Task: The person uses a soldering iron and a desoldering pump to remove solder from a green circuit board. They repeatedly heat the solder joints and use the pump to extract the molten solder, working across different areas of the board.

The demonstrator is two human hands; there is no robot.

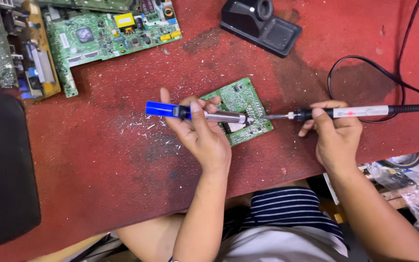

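Red cloth-covered counter [98, 160], stained and dusted with pale solder flecks. Small green circuit board [241, 104] lies flat near the middle, between both hands.

Left hand [202, 133] is closed around a desoldering pump [195, 112]: blue plunger end sticking out left, black collar, silver barrel, tip down on the board. Thumb sits on top of the barrel, fingers curled under it and touching the board's left edge.

Right hand [333, 133] is wrapped around a soldering iron [345, 113], pale handle with a black grip, red light showing on the body. Its metal tip meets the pump tip at the same spot near the board's lower middle. Black cord [364, 60] loops off behind it.

Progress, my read: mid-joint. Both tools are on one point, so heat and suction look in hand right now. Flecks around the board suggest some joints are already cleared; how many are left can't be told, detail too small.

Board looks intact, densely populated, with one white rectangular part near the tips.

Elsewhere: larger green boards [107, 34] top left, black iron stand [260, 24] top centre, well apart from the work.
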